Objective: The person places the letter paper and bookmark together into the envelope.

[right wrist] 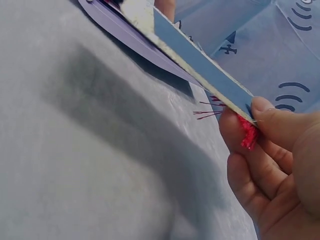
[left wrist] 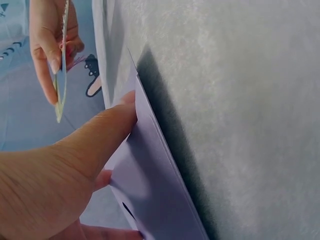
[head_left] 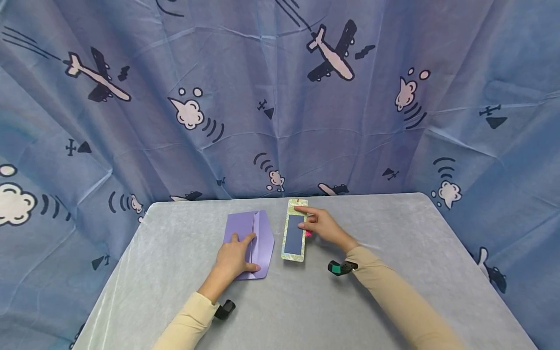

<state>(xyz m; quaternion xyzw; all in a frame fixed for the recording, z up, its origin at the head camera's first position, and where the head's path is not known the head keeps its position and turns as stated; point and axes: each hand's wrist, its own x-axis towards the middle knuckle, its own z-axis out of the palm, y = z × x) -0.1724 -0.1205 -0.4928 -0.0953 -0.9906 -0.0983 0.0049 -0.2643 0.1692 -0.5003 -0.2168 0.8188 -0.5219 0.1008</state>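
A purple envelope (head_left: pixel 239 222) lies left of the table's middle, its flap (head_left: pixel 264 243) folded out to the right. My left hand (head_left: pixel 232 256) rests on it with thumb and fingers spread; the thumb (left wrist: pixel 107 132) reaches the opening, its tip partly hidden by the purple paper. To the right, my right hand (head_left: pixel 324 227) pinches a bookmark (head_left: pixel 294 236) with a yellow-green patterned border and a dark blue panel. In the right wrist view the thumb presses its near end against the fingers, with a red tassel cord (right wrist: pixel 248 133) beside them. The bookmark is raised, casting a shadow.
A grey-white cloth covers the table (head_left: pixel 363 296). Behind it hangs a blue curtain (head_left: pixel 306 121) printed with planes and clouds. Each wrist wears a dark band, the right one (head_left: pixel 342 268) with a green patch.
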